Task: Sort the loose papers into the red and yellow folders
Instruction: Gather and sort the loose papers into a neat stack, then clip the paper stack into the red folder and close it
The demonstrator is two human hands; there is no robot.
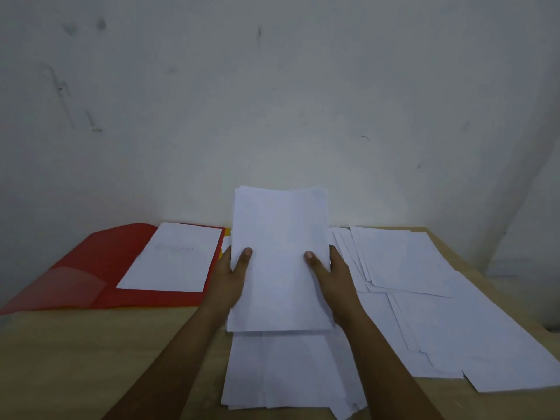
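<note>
Fingers on both my hands are clamped on a stack of papers [280, 259], thumbs on the front face and the other fingers hidden behind it, so the sheets stand lifted and tilted toward me where I can read the top one. My left hand [230, 277] grips the stack's left edge and my right hand [331, 277] grips its right edge; holding both sides keeps the loose sheets squared and stops them fanning out, I judge.

Nearest me, under my forearms, a lower pile of sheets [288, 374] lies flat on the table [91, 359], probably the heap I am drawing from. To the right, more spread sheets [439, 298] overlap one another across the table, fanned and unsorted as far as I can tell.

Farther back on the left, the red folder [91, 268] lies open and flat, with one filed sheet [175, 259] resting on its right-hand half, which leaves it ready to receive more. A sliver of the yellow folder [221, 253] shows at the red one's right edge, seemingly underneath it; I cannot tell whether it is open. Behind everything stands a plain marked wall [272, 86].

Most papers remain outside the folders, so I judge the sorting is at an early stage.
</note>
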